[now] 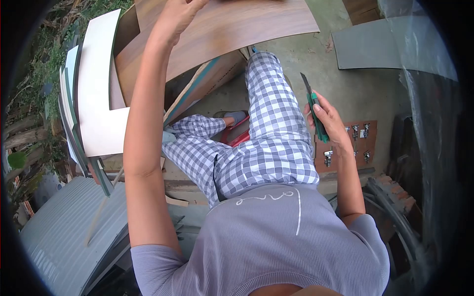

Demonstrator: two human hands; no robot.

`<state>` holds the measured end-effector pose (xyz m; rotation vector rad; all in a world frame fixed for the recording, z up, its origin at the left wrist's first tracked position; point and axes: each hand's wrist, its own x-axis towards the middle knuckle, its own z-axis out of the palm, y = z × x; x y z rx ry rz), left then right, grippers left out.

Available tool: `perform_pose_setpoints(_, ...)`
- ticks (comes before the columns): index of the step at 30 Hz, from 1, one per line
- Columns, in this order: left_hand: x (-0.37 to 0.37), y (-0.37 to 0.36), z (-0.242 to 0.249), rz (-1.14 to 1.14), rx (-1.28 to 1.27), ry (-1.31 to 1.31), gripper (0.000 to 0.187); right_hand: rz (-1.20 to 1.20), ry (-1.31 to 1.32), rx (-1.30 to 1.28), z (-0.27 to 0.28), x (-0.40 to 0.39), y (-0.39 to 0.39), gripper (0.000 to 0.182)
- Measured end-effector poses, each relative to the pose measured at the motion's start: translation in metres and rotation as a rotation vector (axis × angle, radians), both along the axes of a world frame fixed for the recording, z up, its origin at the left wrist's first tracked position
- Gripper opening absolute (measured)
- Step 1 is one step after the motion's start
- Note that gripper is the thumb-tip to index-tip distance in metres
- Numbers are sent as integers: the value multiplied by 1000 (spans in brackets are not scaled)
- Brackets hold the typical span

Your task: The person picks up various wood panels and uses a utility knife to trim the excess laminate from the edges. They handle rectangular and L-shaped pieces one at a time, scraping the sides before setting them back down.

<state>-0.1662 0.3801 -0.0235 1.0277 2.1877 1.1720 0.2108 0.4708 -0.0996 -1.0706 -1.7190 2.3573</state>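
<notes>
My right hand is closed around the green handle of a utility knife, held upright beside my right knee with its dark blade extended and pointing up. My left hand reaches over a large wood-grain panel at the top of the view. Its visible fingers look stretched out, and the fingertips are cut off by the frame edge. The panel lies across the upper middle, its near edge just beyond my knees. Under it leans a board with a blue-green stripe.
White and grey sheet offcuts stand at left, above a corrugated metal sheet. A brown board with several metal fittings lies by my right forearm. A grey sheet and clear plastic sheeting are at right. Something red is between my legs.
</notes>
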Motion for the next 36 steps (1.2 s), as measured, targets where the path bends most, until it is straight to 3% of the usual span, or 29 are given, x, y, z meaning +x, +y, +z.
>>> perform_pose_setpoints(2,15,-18,6,23,-8,-40,38,18,-42,-203,-11,17,-14,61)
perform_pose_setpoints(5,23,-44,12,9,57,-247,41,96,-116,-306,-52,46,-38,51)
perform_pose_setpoints(8,31,-99,-5,12,212,-309,43,-120,-44,-445,-54,43,-43,48)
perform_pose_setpoints(10,49,-160,-5,85,81,-266,41,-59,-48,-441,-61,44,-44,50)
perform_pose_setpoints(11,62,-193,2,86,-68,-115,38,-4,-36,-415,-61,39,-43,50)
perform_pose_setpoints(13,90,-263,-12,124,-352,-144,42,36,-80,-367,-52,31,-45,51)
perform_pose_setpoints(14,109,-293,-17,97,-540,-274,47,64,-89,-337,-49,27,-44,55)
perform_pose_setpoints(17,210,-368,-85,53,-678,-966,59,150,-105,-324,-38,14,-45,59)
perform_pose_setpoints(19,273,-376,-104,265,-683,-1079,58,228,-110,-270,-35,7,-42,61)
perform_pose_setpoints(20,283,-377,-105,264,-672,-1081,58,292,-138,-233,-34,4,-39,61)
perform_pose_setpoints(22,282,-374,-90,174,-773,-748,47,349,-161,-204,-34,-2,-41,59)
perform_pose_setpoints(25,222,-318,26,353,-94,-538,43,362,-180,-226,-36,-7,-38,57)
perform_pose_setpoints(26,207,-303,62,375,277,-424,57,370,-176,-231,-35,-8,-38,57)
perform_pose_setpoints(28,168,-285,123,55,873,-110,84,378,-184,-215,-36,-8,-35,56)
perform_pose_setpoints(31,141,-315,122,22,913,-117,84,358,-151,-173,-37,-3,-39,55)
perform_pose_setpoints(36,111,-455,150,1,962,-188,84,255,-112,-169,-36,5,-44,53)
